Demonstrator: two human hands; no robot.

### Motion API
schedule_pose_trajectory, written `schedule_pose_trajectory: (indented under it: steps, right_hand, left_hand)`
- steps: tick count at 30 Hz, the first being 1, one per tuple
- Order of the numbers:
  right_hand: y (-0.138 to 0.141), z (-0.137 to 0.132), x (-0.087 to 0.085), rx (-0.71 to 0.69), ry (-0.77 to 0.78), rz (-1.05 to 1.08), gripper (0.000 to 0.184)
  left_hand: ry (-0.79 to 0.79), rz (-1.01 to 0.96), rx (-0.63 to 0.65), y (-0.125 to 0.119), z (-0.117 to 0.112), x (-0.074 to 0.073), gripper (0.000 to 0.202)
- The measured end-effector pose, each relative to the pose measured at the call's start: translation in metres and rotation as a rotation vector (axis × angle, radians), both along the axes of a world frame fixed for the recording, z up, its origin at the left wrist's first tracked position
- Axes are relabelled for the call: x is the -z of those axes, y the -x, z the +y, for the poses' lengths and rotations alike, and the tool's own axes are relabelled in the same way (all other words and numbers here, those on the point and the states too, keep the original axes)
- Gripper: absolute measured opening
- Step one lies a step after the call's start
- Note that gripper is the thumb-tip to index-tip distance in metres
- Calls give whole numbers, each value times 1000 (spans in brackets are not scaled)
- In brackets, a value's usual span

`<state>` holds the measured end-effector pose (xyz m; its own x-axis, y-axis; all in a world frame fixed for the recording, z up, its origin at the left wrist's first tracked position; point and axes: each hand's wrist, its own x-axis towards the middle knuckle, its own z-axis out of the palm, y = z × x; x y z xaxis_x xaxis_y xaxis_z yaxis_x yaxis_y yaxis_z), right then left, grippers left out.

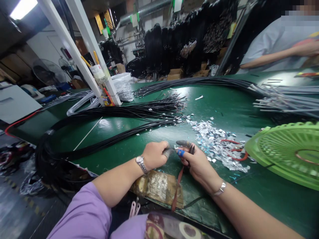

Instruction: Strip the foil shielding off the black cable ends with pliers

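My left hand (156, 153), with dark finger covers on thumb and forefinger and a watch at the wrist, pinches a thin black cable (172, 149). Close on its right, my right hand (196, 161) has its fingers drawn together at the cable's end. It wears dark finger covers and a blue wrap (180, 153) on one finger. Something small and dark shows within its grip, but its kind is hidden. Behind the hands lies a bundle of black cables (129, 132) with trimmed ends. White and silvery scraps (211, 139) are scattered on the green tabletop (149, 139) beyond my right hand.
A green plastic fan (286, 152) and red-handled pliers (240, 156) are at right. Grey cables (274, 99) lie behind them. White posts (92, 43) rise at the left. A taped cardboard piece (161, 187) sits at the near edge. A person (271, 46) works across the table.
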<state>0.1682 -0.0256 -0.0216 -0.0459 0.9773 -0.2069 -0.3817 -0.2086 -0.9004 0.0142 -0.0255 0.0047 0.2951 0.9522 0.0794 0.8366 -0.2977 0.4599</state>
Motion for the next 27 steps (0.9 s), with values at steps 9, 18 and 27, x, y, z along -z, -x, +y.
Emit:
schedule_pose_trajectory:
  steps: [9, 18, 27]
  right_hand:
    - [-6, -3, -2, 62, -156, -205, 41]
    - [-15, 14, 17, -295, -421, -710, 28]
    - [-20, 12, 6, -90, -505, -626, 35]
  left_hand:
    - [-16, 113, 1, 1, 0, -1, 17]
    - [549, -843, -160, 5, 16, 3, 33]
    - [645, -890, 7, 6, 13, 3, 50]
